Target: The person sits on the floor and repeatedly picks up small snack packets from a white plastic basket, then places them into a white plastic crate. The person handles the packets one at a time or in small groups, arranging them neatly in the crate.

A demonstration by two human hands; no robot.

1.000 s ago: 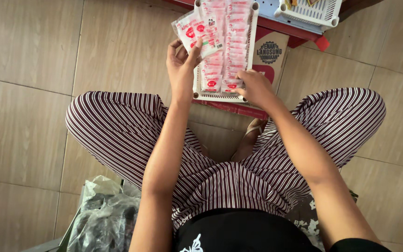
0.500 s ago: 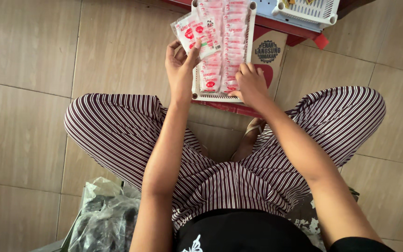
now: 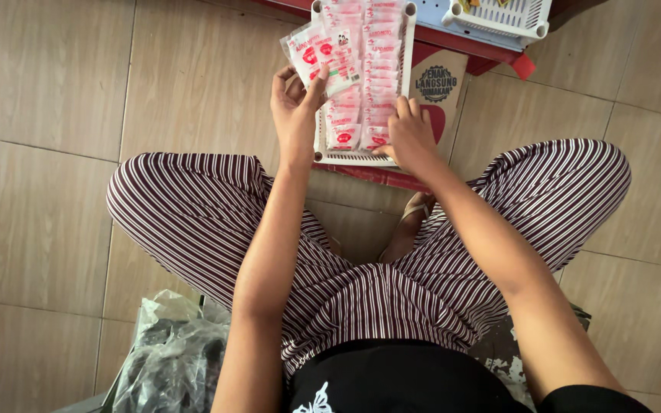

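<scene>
Two rows of small red-and-white sachets (image 3: 363, 84) are already laid overlapping in the white plastic tray (image 3: 409, 46), which is filled nearly to its near end. A small fan of sachets (image 3: 321, 57) is gripped between thumb and fingers of the left hand (image 3: 297, 115), just left of the tray. The right hand (image 3: 409, 136) is pressed on the nearest sachets, fingers curled; whether one is pinched cannot be told. Little room appears left.

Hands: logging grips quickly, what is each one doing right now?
Left hand: closed on a fan of sachets.
Right hand: fingertips on the tray's sachet rows; grip cannot be told.
</scene>
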